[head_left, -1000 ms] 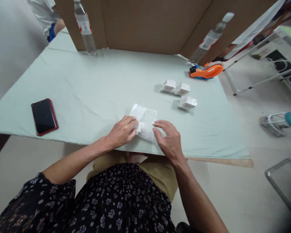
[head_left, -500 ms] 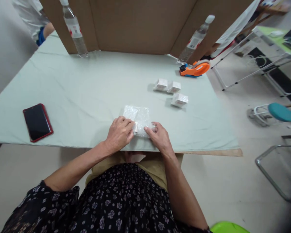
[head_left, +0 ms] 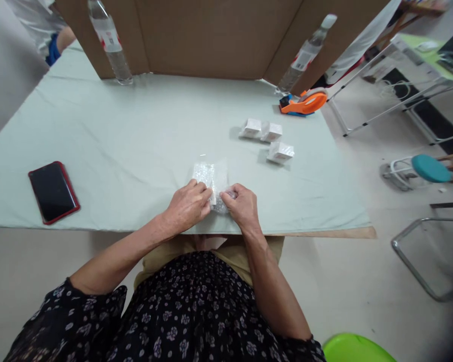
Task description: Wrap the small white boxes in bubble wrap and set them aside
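A piece of clear bubble wrap lies on the table near its front edge, partly folded over. My left hand presses on its left part with bent fingers closed on it. From the other side my right hand pinches the wrap's right part between thumb and fingers. A narrow pale strip shows between the hands; whether something lies inside the wrap I cannot tell. Beyond my right hand sit three small white boxes in clear wrapping: one box, another beside it, and a nearer one.
An orange tape dispenser stands at the back right. Water bottles, one left and one right, stand against a brown cardboard screen. A phone-like device in a red case lies at left. Another person's arm shows behind.
My right hand has moved left, bringing the right part of the bubble wrap over toward my left hand. My left hand stays nearly in place. The view has shifted slightly.
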`<state>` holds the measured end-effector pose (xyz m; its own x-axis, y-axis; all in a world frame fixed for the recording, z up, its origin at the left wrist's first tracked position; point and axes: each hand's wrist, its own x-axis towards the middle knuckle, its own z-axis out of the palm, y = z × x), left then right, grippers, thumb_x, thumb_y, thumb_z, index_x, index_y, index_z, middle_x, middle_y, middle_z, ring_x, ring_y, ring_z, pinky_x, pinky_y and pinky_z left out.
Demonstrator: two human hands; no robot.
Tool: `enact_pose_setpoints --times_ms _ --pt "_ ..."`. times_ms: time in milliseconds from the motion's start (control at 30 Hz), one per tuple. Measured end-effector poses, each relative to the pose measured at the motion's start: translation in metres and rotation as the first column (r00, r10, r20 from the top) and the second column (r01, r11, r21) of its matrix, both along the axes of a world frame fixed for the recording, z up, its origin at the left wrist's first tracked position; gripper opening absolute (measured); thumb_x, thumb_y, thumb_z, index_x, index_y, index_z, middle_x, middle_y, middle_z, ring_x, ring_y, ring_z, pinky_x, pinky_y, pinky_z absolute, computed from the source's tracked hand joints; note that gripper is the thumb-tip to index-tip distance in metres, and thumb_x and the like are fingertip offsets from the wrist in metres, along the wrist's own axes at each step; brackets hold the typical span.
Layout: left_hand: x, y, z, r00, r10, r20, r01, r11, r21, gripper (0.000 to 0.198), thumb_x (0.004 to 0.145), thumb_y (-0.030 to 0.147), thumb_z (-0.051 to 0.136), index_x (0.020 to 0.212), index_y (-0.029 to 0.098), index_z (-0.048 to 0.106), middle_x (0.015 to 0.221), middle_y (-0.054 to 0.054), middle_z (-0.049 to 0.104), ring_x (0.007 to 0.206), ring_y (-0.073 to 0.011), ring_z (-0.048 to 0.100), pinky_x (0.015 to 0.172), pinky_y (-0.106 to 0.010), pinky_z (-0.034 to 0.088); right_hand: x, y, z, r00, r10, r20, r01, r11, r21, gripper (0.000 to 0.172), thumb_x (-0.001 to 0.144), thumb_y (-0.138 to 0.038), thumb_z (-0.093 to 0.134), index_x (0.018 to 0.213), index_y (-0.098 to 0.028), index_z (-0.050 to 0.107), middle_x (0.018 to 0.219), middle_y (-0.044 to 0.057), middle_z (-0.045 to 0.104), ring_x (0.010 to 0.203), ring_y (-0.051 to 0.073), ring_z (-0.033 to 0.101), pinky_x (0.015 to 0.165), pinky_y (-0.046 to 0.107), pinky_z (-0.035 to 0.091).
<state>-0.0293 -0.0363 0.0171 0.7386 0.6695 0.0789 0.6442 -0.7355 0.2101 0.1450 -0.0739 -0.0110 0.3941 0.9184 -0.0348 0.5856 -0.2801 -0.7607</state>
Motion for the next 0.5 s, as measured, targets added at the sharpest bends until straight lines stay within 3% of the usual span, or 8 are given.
enact_pose_setpoints --times_ms 167,367,500 --pt "0.003 0.001 0.001 1.0 -0.004 -0.019 0.003 0.999 -0.046 0.013 0.091 0.016 0.055 0.098 0.015 0.066 0.101 -0.01 0.068 0.099 -0.025 0.057 0.077 -0.033 0.051 -0.008 0.001 0.004 0.979 0.005 -0.202 0.004 0.999 0.044 0.025 0.073 -0.04 0.062 0.061 -0.02 0.054 0.055 -0.005 0.049 0.055 0.011 0.041 0.056 0.026 0.035" --pt "0.004 0.002 -0.005 1.0 -0.023 0.021 0.023 0.999 -0.039 0.015 0.089 0.012 0.053 0.097 0.014 0.065 0.098 -0.011 0.067 0.098 -0.025 0.056 0.08 -0.035 0.051 -0.016 0.004 0.003 0.871 -0.002 -0.491 0.013 1.0 0.02 0.026 0.071 -0.043 0.067 0.068 -0.019 0.058 0.052 -0.006 0.048 0.046 0.008 0.039 0.046 0.023 0.033" --pt "0.002 0.005 -0.012 0.995 -0.032 0.095 0.037 0.998 -0.052 0.016 0.088 0.011 0.053 0.097 0.015 0.065 0.097 -0.01 0.067 0.097 -0.0245 0.056 0.08 -0.035 0.051 -0.021 0.002 0.011 0.815 -0.01 -0.58 0.012 1.0 0.0 0.026 0.07 -0.042 0.069 0.07 -0.018 0.06 0.049 -0.006 0.051 0.042 0.007 0.041 0.041 0.022 0.032"
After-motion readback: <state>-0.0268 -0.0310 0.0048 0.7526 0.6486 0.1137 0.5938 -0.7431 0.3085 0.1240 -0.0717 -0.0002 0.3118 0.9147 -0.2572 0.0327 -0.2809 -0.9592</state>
